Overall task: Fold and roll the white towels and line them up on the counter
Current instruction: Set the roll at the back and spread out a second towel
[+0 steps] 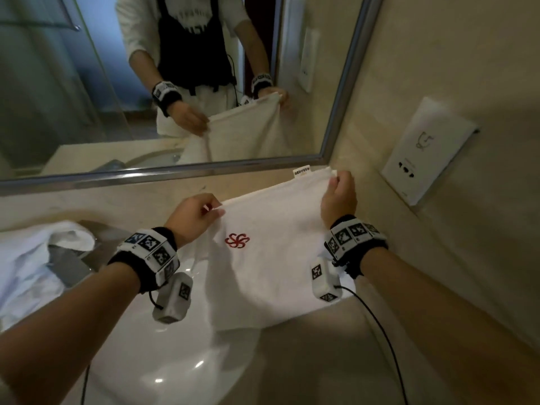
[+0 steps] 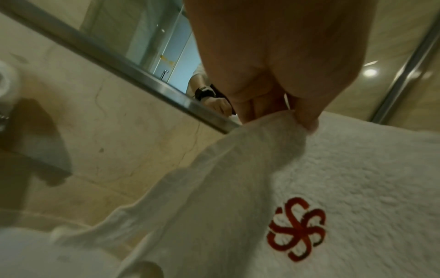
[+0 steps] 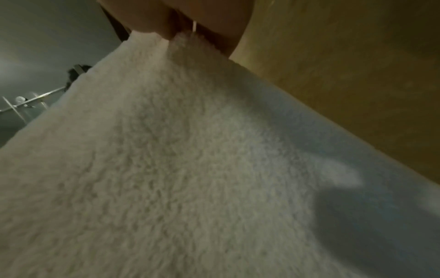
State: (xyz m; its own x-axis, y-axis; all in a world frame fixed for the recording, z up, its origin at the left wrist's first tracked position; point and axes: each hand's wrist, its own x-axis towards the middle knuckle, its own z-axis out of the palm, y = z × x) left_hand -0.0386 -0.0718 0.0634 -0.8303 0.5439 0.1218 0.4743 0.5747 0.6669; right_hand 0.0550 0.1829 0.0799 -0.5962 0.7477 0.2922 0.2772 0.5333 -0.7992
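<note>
Towel [image 1: 271,258] hangs over sink [image 1: 163,361], crumpled towel [image 1: 35,258] beside.

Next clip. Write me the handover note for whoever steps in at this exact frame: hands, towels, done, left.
Left hand: pinches the near-left top corner of the logo towel.
Right hand: pinches the far-right top corner, by the label.
The towel hangs doubled over, above the sink and counter.
Second towel lies crumpled at left beside the faucet.
Done: first fold only, as far as can be seen. No rolls visible.
Left: finish folding, roll, place; then the second towel.
</note>
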